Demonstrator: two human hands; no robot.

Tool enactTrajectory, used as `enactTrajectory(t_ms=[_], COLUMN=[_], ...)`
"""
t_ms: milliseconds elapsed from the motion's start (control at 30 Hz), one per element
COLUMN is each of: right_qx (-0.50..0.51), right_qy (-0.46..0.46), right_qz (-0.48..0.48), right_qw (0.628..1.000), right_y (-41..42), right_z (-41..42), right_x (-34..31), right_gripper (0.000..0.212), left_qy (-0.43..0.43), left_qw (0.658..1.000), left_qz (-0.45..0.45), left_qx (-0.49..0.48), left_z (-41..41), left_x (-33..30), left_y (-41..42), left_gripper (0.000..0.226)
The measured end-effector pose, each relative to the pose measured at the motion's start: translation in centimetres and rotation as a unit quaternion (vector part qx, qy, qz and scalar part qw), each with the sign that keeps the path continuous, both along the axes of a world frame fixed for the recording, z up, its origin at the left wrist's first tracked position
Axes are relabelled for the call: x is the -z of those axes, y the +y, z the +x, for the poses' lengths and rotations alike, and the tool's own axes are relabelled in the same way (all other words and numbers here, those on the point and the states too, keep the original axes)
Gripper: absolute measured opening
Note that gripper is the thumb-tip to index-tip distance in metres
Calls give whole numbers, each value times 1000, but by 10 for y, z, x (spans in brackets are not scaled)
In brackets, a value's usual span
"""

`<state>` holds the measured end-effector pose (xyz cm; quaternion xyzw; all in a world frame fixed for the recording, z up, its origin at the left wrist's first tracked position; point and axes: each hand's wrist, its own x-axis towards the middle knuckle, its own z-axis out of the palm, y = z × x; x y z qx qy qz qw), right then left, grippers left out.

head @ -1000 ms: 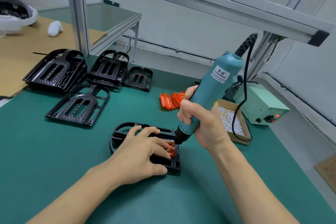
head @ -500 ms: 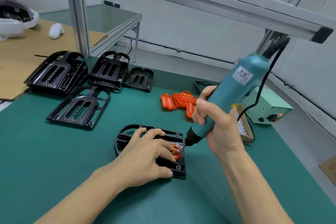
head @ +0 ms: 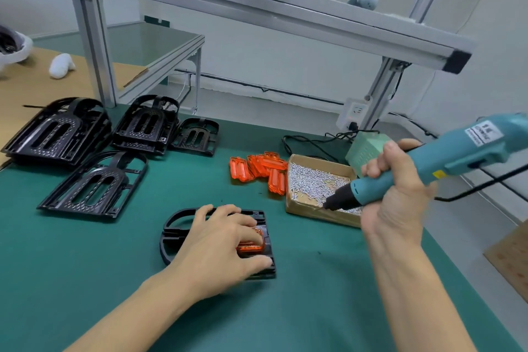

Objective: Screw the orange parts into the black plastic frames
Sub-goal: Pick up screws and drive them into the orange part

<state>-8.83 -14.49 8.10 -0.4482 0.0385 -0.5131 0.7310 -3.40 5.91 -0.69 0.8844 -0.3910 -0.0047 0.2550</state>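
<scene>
The right hand (head: pixel 395 194) is wrapped around the teal electric screwdriver (head: pixel 428 168), whose bit is dipped into the cardboard box of screws (head: pixel 314 183); whether a screw is picked up cannot be told. To its left and nearer, the black frame (head: pixel 257 214) with its orange part (head: pixel 251 247) is pressed onto the bench (head: pixel 85 266) by the flat left hand (head: pixel 223 240).

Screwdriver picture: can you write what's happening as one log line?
right hand: grips screwdriver, tip over screw box | left hand: presses orange part into black frame
</scene>
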Motion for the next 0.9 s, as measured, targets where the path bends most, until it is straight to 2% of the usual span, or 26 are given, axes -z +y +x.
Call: enactTrajectory(t_ms=[133,233,433,600,767,900], right_qx=[55,70,71,73,72,68], right_qy=[-10,-11,-6,6,9,13], right_qz=[36,46,55,47,42,42], right_qw=[998,996,996,996,996,997], right_y=[-13,-16,-17,-22,-27,-27], right_z=[-10,-13,-13,-13,-13,-10], right_x=[9,13,20,24,26,27], right_gripper=[21,21,22,22,23,23], left_qy=[-28,-17,-14,-12,-52,-97], left_qw=[995,992,997,994,988,984], left_qz=[-96,-121,-36,51,96,108], left_qx=[7,-8,-60,-95,-105,-102], left_z=[20,40,69,80,86,88], left_x=[-23,-37,-27,-12,-9,-7], left_y=[-34,-75,-143,-163,-172,-177], left_gripper=[17,12,12,6,18,13])
